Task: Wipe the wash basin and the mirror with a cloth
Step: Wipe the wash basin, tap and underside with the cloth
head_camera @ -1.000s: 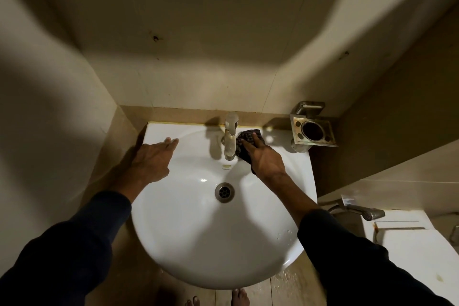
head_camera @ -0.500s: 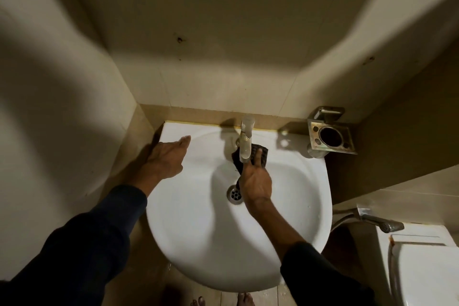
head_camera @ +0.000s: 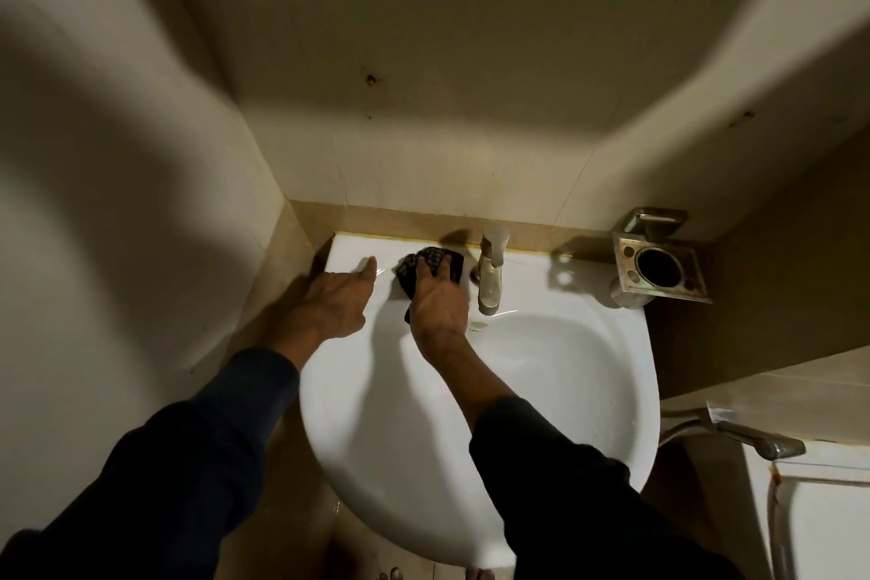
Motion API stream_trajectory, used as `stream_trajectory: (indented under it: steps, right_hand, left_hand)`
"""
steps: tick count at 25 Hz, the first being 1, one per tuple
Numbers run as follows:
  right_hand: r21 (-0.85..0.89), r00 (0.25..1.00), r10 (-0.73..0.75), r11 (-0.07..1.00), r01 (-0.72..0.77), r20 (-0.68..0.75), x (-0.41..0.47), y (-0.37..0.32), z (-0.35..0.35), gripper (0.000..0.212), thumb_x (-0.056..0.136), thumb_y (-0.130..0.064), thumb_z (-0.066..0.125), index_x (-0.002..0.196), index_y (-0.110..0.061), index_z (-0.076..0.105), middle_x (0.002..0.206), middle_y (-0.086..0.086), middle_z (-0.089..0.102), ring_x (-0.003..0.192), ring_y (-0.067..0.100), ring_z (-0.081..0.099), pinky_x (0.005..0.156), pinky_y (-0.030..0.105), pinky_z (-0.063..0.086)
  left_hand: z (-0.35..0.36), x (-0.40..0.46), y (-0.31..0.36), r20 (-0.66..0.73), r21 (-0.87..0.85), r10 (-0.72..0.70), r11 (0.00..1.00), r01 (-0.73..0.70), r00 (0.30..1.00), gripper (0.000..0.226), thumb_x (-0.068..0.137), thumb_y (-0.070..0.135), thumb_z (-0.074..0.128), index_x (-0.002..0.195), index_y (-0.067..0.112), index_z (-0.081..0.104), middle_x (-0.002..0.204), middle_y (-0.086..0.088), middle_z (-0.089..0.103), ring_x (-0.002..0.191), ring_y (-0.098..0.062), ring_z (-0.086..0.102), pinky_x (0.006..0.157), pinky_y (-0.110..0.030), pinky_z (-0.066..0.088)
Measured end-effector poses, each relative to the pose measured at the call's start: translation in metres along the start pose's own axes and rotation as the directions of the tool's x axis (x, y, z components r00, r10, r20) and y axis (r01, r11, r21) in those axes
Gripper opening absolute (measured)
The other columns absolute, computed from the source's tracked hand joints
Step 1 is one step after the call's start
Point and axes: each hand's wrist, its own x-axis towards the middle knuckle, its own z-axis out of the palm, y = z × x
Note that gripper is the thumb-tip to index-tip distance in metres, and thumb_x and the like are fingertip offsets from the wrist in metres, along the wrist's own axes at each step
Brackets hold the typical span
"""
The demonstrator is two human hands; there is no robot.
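A white wash basin is fixed to the tiled wall below me. My right hand presses a dark patterned cloth flat onto the basin's back ledge, just left of the metal tap. My left hand rests on the back left corner of the rim, fingers stretched forward, a short gap from the cloth. It holds nothing. The drain is hidden behind my right forearm. The mirror is out of view.
A metal holder is mounted on the wall right of the tap. A white toilet cistern with a metal spray handle stands at the lower right. Tiled walls close in on the left and behind. Bare toes show beneath the basin.
My right hand has carried the cloth from the right of the tap, past its front, to the ledge on its left. My left hand has stayed on the rim.
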Motion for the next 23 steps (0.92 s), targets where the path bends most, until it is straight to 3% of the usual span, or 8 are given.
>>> stream_trajectory:
  steps: [5,7,12,17,23]
  right_hand:
    - [-0.077,0.999,-0.041,0.996,0.042,0.013,0.011,0.002,0.001,0.086,0.087,-0.011,0.067,0.154,-0.018,0.014,0.160,0.021,0.004,0.131,0.036,0.045,0.093,0.040,0.052]
    - [-0.070,0.997,-0.071,0.995,0.072,0.024,-0.001,0.011,0.005,0.087,0.084,-0.006,0.069,0.154,-0.018,0.018,0.160,0.020,0.006,0.132,0.037,0.044,0.092,0.040,0.052]
    - [-0.090,0.988,-0.135,0.986,0.141,0.077,-0.033,0.046,0.007,0.098,0.076,0.000,0.073,0.153,-0.025,0.018,0.162,0.010,0.006,0.120,0.037,0.053,0.072,0.039,0.054]
    - [-0.255,0.946,-0.294,0.912,0.320,0.134,-0.044,0.092,-0.010,0.080,0.088,0.000,0.053,0.153,-0.032,0.018,0.152,0.015,0.029,0.116,0.037,0.051,0.080,0.042,0.051]
    - [-0.337,0.888,-0.408,0.823,0.458,0.211,-0.037,0.147,-0.036,0.091,0.083,0.005,0.053,0.152,-0.040,0.017,0.163,-0.002,0.006,0.117,0.033,0.049,0.081,0.039,0.050]
  left_hand:
    - [0.001,0.002,0.000,-0.002,0.054,0.013,0.998,-0.012,1.000,0.082,0.092,0.011,0.052,0.155,0.009,0.000,0.118,-0.012,0.064,0.094,-0.027,0.066,0.066,-0.029,0.040]
    - [0.002,0.003,-0.001,0.006,0.049,0.001,0.999,-0.001,1.000,0.082,0.090,0.009,0.051,0.155,0.010,0.001,0.117,-0.012,0.065,0.095,-0.028,0.067,0.066,-0.029,0.039]
    - [-0.001,0.004,-0.001,0.007,0.025,-0.010,1.000,0.010,1.000,0.082,0.088,0.005,0.048,0.155,0.011,0.002,0.121,-0.012,0.064,0.100,-0.029,0.066,0.071,-0.029,0.037]
    - [0.001,0.002,-0.001,0.051,0.006,-0.010,1.000,0.010,0.999,0.083,0.088,0.006,0.047,0.156,0.011,-0.001,0.132,-0.011,0.059,0.106,-0.029,0.064,0.075,-0.028,0.038]
    - [0.003,0.005,-0.001,0.076,-0.083,-0.002,0.997,0.009,0.997,0.083,0.090,0.007,0.047,0.156,0.012,-0.003,0.138,-0.009,0.055,0.109,-0.029,0.062,0.081,-0.029,0.043]
